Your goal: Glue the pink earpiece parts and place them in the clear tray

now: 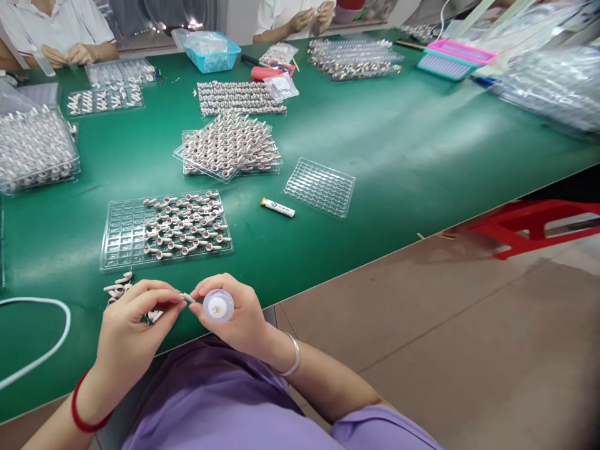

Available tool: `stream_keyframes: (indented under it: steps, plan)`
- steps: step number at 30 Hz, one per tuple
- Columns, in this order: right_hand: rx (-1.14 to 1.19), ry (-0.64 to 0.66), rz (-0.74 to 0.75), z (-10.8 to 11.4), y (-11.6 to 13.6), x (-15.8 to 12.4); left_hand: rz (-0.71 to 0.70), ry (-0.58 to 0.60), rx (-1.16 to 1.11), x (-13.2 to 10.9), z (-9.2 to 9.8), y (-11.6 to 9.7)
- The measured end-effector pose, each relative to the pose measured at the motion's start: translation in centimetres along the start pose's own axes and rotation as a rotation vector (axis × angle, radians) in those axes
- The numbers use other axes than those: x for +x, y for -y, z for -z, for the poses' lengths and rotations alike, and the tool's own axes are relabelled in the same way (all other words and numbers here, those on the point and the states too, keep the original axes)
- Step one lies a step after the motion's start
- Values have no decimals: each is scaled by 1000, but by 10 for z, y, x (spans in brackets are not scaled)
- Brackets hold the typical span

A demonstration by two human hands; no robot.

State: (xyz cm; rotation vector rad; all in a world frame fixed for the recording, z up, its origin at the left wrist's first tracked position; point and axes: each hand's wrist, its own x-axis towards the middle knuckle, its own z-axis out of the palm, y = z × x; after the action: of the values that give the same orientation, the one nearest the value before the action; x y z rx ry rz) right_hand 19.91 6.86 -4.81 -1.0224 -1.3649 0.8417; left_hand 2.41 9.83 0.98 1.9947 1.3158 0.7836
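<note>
My left hand (134, 325) pinches a small white stemmed piece, which looks like an earbud shell (187, 297), between thumb and fingertips. Closed around a small translucent bottle with a pale nozzle (218, 305), my right hand (244, 319) has its thumb and forefinger at the other end of the shell. Loose white pieces (117, 289) lie on the table, partly hidden behind my left hand. Just beyond my hands, a transparent tray (122, 234) carries rows of similar shells on its right part.
A white marker-like tube (278, 207) lies beside another transparent tray (320, 187). Stacked filled trays (227, 147) stand farther back; more (35, 150) are at left. A white cable (68, 322) curves at left. A blue basket (215, 59) and two co-workers' hands are across the table.
</note>
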Motion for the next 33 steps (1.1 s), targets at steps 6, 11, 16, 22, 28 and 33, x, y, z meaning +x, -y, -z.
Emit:
stream_keyframes:
  steps: [6,11,16,22,28,33]
  plan:
    - [7,24,114,-1,3,-11,248,87,-240,-27,-2,2]
    - [77,111,157,1,11,-14,308,218,-291,-40,-3,2]
    - [139,231,28,5,17,-17,528,351,-577,-49,-9,5]
    - [287,267,-70,8,15,-18,674,379,-790,-55,-15,11]
    - [424,258,-125,6,13,-21,718,351,-910,-56,-20,4]
    - [380,278,-249,9,13,-23,706,333,-820,-64,-16,6]
